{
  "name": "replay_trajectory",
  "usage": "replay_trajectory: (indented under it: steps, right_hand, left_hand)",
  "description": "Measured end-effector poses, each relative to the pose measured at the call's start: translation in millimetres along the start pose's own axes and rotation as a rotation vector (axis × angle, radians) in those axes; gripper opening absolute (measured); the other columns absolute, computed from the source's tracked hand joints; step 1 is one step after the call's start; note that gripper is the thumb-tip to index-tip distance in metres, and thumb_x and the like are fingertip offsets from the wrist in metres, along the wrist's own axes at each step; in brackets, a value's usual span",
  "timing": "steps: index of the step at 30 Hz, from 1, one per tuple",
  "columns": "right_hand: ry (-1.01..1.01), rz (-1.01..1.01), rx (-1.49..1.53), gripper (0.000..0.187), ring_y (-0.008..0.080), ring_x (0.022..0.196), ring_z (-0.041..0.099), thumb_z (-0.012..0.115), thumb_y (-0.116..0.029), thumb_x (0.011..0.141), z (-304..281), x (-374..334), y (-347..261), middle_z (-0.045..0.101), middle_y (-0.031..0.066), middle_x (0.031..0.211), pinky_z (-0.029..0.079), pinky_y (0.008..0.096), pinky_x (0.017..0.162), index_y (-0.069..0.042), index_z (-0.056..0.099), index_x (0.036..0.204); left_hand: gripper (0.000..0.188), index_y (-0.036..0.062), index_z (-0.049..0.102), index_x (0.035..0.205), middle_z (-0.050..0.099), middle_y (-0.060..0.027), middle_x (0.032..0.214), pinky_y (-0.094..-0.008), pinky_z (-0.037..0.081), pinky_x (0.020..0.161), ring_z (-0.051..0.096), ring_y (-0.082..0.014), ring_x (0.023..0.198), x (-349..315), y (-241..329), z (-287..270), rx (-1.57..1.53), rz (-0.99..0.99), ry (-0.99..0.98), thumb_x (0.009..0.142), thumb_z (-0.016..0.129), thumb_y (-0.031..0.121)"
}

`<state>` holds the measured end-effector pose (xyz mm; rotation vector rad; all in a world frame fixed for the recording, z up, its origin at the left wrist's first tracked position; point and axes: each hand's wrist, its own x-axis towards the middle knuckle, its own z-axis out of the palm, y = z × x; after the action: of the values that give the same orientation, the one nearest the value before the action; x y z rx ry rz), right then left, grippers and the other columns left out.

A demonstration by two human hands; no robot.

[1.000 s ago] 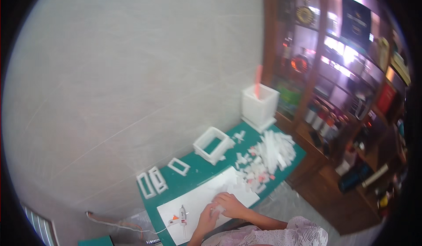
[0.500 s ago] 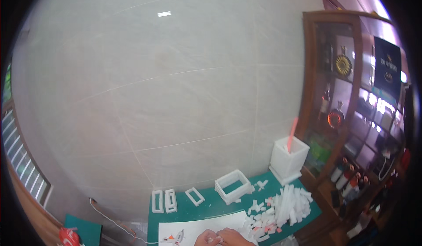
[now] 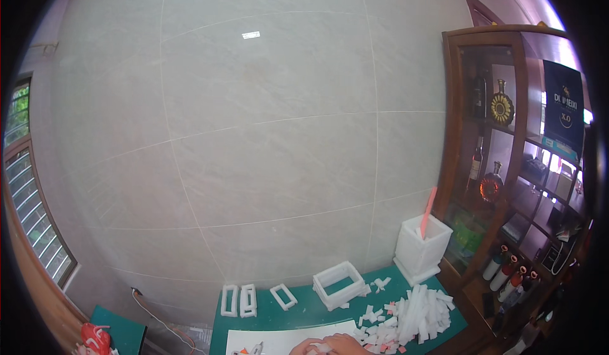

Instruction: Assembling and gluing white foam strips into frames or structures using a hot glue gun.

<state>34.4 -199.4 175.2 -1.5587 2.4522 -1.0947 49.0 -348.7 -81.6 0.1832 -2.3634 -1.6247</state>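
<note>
At the lower edge, my left hand point(image 3: 307, 347) and my right hand point(image 3: 343, 343) meet over a white board point(image 3: 279, 339). Their fingers are closed together around a small white foam piece point(image 3: 322, 349); the picture's edge cuts off part of both hands. Left of them lies a white glue gun point(image 3: 256, 348) with an orange part, on the board and partly cut off. To the right of my right hand spreads a heap of white foam strips point(image 3: 417, 310) and short offcuts, a few of them pink.
On the green table point(image 3: 298, 317) stand small white rectangular frames point(image 3: 247, 300) and a larger open white box frame point(image 3: 340, 286). A tall white box point(image 3: 421, 248) at the back right holds a pink strip point(image 3: 429, 213). Beyond stands a wooden glass-door cabinet point(image 3: 451, 114) with bottles.
My view has tilted up, so the table, hands and glue gun sit lower in the picture. Both hands stay together around the small white piece.
</note>
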Motion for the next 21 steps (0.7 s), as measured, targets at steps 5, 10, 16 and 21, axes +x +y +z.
replay_trajectory:
  steps: [5,10,16,21]
  right_hand:
    - [-0.122,0.042,-0.073,0.026,0.0406,0.078,0.058,0.058,-0.02,0.071,31,-15,73,0.06,0.0219,0.081,0.045,0.0464,0.07,0.001,0.058,0.088]
    - [0.195,0.411,0.132,0.023,0.0265,0.072,0.059,0.061,-0.027,0.081,-22,-22,75,0.063,0.0096,0.079,0.046,0.0363,0.066,-0.005,0.06,0.085]
    - [0.299,0.665,0.584,0.027,0.016,0.064,0.057,0.062,-0.03,0.082,-31,-23,82,0.062,0.0056,0.071,0.045,0.0314,0.062,-0.003,0.06,0.078]
    - [0.579,0.649,1.156,0.02,0.0171,0.066,0.057,0.062,-0.023,0.083,-19,-20,91,0.061,0.0076,0.073,0.044,0.0288,0.064,-0.004,0.059,0.079]
  left_hand:
    - [0.044,0.0036,0.05,0.115,0.053,-0.0138,0.116,-0.0395,0.036,0.096,0.049,-0.0216,0.109,-7,179,-84,-0.395,-0.151,-0.348,0.077,0.069,0.018]
    - [0.04,0.0073,0.046,0.119,0.052,0.0004,0.072,-0.0264,0.044,0.066,0.052,-0.0127,0.07,-26,187,-108,-0.239,-0.232,-0.135,0.083,0.063,0.009]
    - [0.052,0.008,0.036,0.128,0.053,-0.0071,0.093,-0.0276,0.045,0.075,0.052,-0.0132,0.085,-16,165,-108,-0.617,-0.122,-0.112,0.084,0.062,0.012]
    - [0.045,0.0053,0.044,0.121,0.054,-0.0072,0.096,-0.0315,0.046,0.078,0.053,-0.0162,0.088,-22,193,-96,-0.797,-0.1,-0.13,0.082,0.065,0.014]
